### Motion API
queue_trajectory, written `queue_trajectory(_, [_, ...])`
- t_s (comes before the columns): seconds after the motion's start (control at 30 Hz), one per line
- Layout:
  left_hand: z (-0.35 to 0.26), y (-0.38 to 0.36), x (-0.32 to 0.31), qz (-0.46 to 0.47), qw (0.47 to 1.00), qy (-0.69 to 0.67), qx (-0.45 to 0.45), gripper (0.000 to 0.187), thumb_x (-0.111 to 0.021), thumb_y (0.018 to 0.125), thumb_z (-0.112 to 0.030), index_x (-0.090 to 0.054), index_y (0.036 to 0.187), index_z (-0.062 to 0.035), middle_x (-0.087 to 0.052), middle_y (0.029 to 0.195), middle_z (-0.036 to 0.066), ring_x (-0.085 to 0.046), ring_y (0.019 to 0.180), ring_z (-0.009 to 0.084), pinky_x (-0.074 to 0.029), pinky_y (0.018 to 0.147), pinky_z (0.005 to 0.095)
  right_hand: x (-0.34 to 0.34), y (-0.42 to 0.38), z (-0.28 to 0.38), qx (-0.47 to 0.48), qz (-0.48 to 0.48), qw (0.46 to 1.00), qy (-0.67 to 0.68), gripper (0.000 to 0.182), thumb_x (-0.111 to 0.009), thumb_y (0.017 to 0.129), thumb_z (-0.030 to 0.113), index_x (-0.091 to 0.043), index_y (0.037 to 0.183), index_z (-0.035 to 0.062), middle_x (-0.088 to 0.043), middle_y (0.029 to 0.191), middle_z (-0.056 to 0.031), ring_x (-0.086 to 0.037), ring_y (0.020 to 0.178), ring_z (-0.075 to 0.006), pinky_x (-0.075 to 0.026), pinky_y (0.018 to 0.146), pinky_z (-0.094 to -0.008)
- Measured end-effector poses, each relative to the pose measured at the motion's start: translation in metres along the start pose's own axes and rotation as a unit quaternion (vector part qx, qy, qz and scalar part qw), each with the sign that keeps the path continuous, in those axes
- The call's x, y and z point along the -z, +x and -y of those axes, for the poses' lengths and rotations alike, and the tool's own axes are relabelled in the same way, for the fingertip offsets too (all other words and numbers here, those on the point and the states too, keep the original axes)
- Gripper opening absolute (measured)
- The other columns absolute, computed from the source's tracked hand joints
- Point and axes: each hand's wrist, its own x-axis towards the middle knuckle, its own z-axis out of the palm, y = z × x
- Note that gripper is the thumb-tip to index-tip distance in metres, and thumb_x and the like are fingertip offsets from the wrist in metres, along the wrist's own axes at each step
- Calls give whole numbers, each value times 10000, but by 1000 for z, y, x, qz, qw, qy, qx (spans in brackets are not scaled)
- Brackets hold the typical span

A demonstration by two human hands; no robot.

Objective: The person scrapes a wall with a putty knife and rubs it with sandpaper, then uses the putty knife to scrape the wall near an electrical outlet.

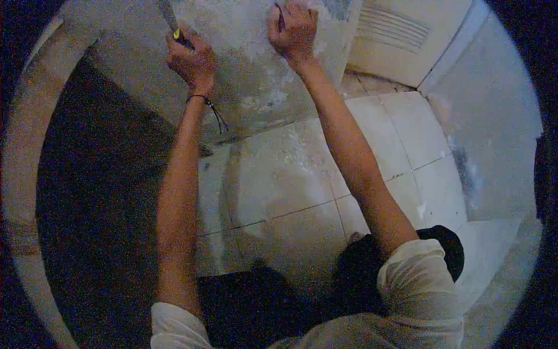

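My left hand [192,63] is closed around the dark handle of a putty knife [168,16]. A yellow band shows where its metal blade meets the handle, and the blade runs up out of the top of the view. Farther right, my right hand [292,34] is curled in a fist against the patchy wall [244,70]. A small dark piece shows between its fingers, but I cannot tell what it is. Pale, rough patches mark the wall around both hands. A dark cord bracelet [200,96] hangs at my left wrist.
Pale floor tiles [279,232] with whitish dust lie below the wall. To the upper right stands a cream door with a slatted vent [395,29]. A grey wall [494,134] runs down the right side. Deep shadow [104,192] covers the left, beside a pale curved edge [23,145].
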Motion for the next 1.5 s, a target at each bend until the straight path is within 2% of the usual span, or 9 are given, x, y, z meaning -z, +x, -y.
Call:
queue_trajectory(0.07, [109,73,-79,164,932,44,321,379,-521,1003,-362,-553,914,5,-643,686,162,-625,606,370,-474,630,475,3,-19,-6,4,65,994,-82,215,-565,919,222,-663,898,32,-645,878,-127,-598,865,-321,-416,774,-464])
queue_trajectory(0.1, [29,-2,-10,161,931,40,325,379,-521,1003,-362,-553,914,5,-643,686,162,-625,606,370,-474,630,475,4,-27,-8,9,67,994,-81,215,-565,919,222,-663,898,32,-645,878,-127,-598,865,-321,-416,774,-464])
queue_trajectory(0.17, [-50,9,-7,26,1000,7,10,376,-522,999,-367,-558,921,0,-635,676,160,-622,606,378,-473,621,467,13,-45,-9,6,95,994,-60,181,-584,884,200,-662,865,37,-647,869,-120,-601,851,-306,-411,757,-452])
queue_trajectory(0.27, [-42,9,-15,-25,998,8,-50,380,-525,997,-370,-559,911,-1,-640,682,172,-625,609,384,-473,613,468,27,-66,1,-6,142,990,-22,191,-573,902,205,-664,862,43,-636,849,-123,-600,818,-328,-411,755,-455])
queue_trajectory(0.37, [-35,10,-18,-11,1000,20,-19,391,-531,994,-380,-567,916,2,-653,699,181,-637,619,382,-474,601,470,42,-77,6,-100,329,939,-22,189,-561,918,209,-650,887,45,-621,827,-130,-587,770,-355,-425,748,-467])
queue_trajectory(0.57, [-45,10,-13,42,999,25,-8,354,-541,999,-334,-582,950,14,-662,706,189,-650,629,378,-482,595,474,45,10,-22,-84,-1,993,-83,246,-558,923,224,-600,790,22,-605,841,-161,-562,742,-369,-436,708,-490])
queue_trajectory(0.77, [-46,7,-12,25,999,18,-28,342,-536,1003,-325,-565,920,5,-660,689,175,-650,619,365,-486,597,468,22,52,-59,66,-26,997,-39,229,-573,894,197,-642,860,-19,-613,851,-155,-576,804,-325,-414,732,-441])
queue_trajectory(1.27, [-14,5,-32,37,995,71,56,382,-516,1005,-340,-583,919,26,-668,711,201,-654,662,389,-480,626,488,52,-101,-46,-59,238,966,-84,235,-558,926,195,-653,1006,-4,-645,1042,-192,-587,975,-355,-418,866,-488])
queue_trajectory(1.5, [-30,4,-23,8,999,-5,37,409,-504,1006,-372,-590,923,19,-664,737,209,-650,681,407,-478,640,498,22,56,-12,40,46,992,-107,230,-549,921,196,-673,959,6,-650,980,-174,-599,936,-348,-425,857,-470])
